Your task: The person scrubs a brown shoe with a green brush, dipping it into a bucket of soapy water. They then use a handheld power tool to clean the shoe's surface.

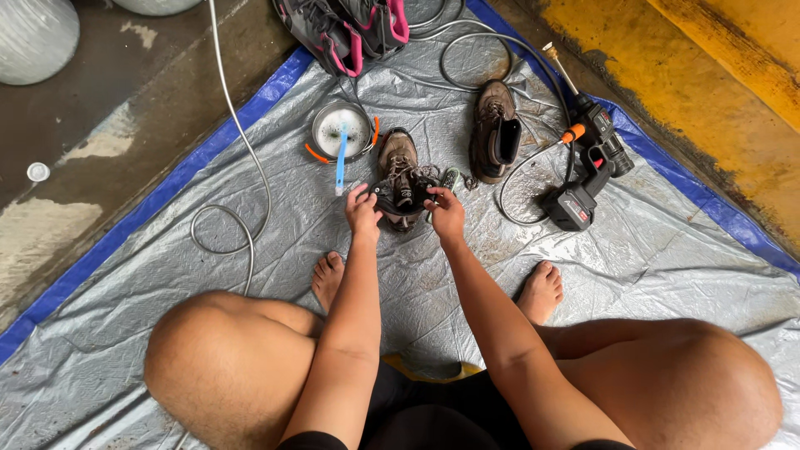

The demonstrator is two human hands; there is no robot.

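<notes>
Both hands grip one brown boot (400, 171) | left hand (362, 212) fingers pinch its collar's left edge | right hand (447, 214) fingers clasp the right edge | boot lies between and beyond the fingertips on grey tarp (250, 275) | second boot (495, 129) apart, right.

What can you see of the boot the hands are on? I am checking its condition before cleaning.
The brown boot is a worn, dirty lace-up hiking boot, leather by its look, with a dark collar. It stands on the grey tarp, toe pointing away, between a round bowl and a second boot. Its laces look loosened and the top is pulled wide. The left hand and right hand each grip one side of the opening.
</notes>
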